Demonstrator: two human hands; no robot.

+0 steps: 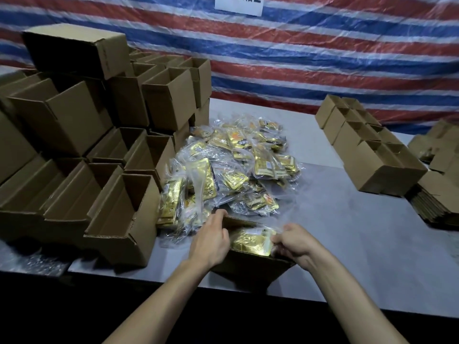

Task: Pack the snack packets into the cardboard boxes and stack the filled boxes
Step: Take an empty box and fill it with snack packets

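Note:
An open cardboard box [250, 268] stands at the table's near edge in front of me. A gold snack packet [250, 242] in clear wrap lies in its mouth. My left hand [211, 240] grips the box's left wall, fingers over the rim. My right hand [294, 242] pinches the packet's right end over the box. Behind the box, a heap of gold snack packets [231, 167] covers the middle of the table.
Open empty boxes [82, 150] are stacked in tiers on the left, the nearest one [121, 219] beside my left hand. A double row of small boxes [367, 142] and flat cardboard [437, 202] lie right. The grey table [347, 244] ends at a striped tarp [323, 58].

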